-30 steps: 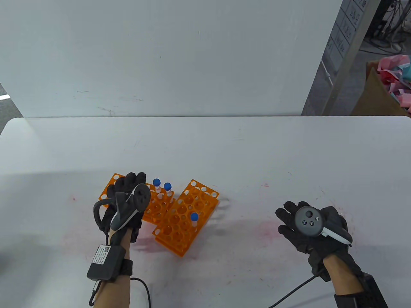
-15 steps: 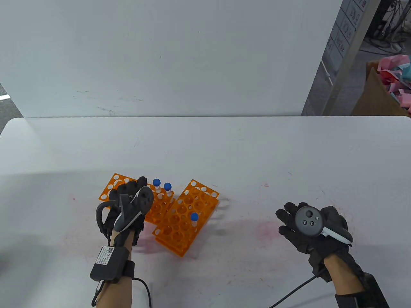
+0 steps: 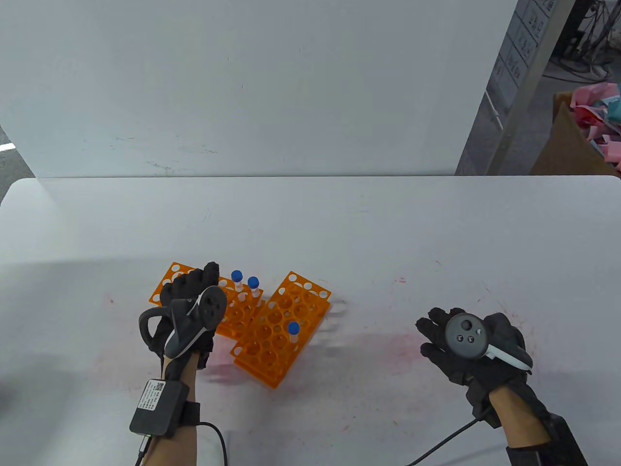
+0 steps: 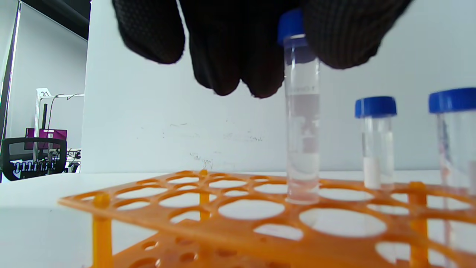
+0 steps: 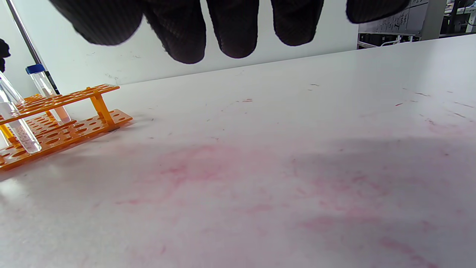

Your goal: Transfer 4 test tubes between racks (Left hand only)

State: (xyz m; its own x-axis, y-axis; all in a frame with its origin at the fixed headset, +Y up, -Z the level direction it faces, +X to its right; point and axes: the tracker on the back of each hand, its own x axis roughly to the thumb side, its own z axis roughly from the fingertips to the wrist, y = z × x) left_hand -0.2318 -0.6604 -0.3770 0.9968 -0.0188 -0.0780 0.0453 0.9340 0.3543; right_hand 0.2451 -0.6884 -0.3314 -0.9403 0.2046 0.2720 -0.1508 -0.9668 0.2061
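Two orange racks lie side by side: the left rack (image 3: pixel 170 276) and the right rack (image 3: pixel 279 335). My left hand (image 3: pixel 194 284) hovers over the left rack. In the left wrist view its fingers (image 4: pixel 334 37) grip a blue-capped test tube (image 4: pixel 302 123) by the cap, upright, with its bottom at the rack's top plate (image 4: pixel 208 223). Two more capped tubes (image 3: pixel 236 280) (image 3: pixel 253 285) stand in the left rack. One tube (image 3: pixel 293 331) stands in the right rack. My right hand (image 3: pixel 461 340) rests on the table with fingers spread, holding nothing.
The white table (image 3: pixel 388 233) runs back to a white wall panel (image 3: pixel 252 87). Pink stains (image 3: pixel 402 347) mark the surface between the racks and the right hand. A cardboard box (image 3: pixel 572 145) stands off the table's far right corner.
My left hand has shifted slightly over the left rack, first nearer, then a little left. The right hand and the tubes standing in the racks have not moved.
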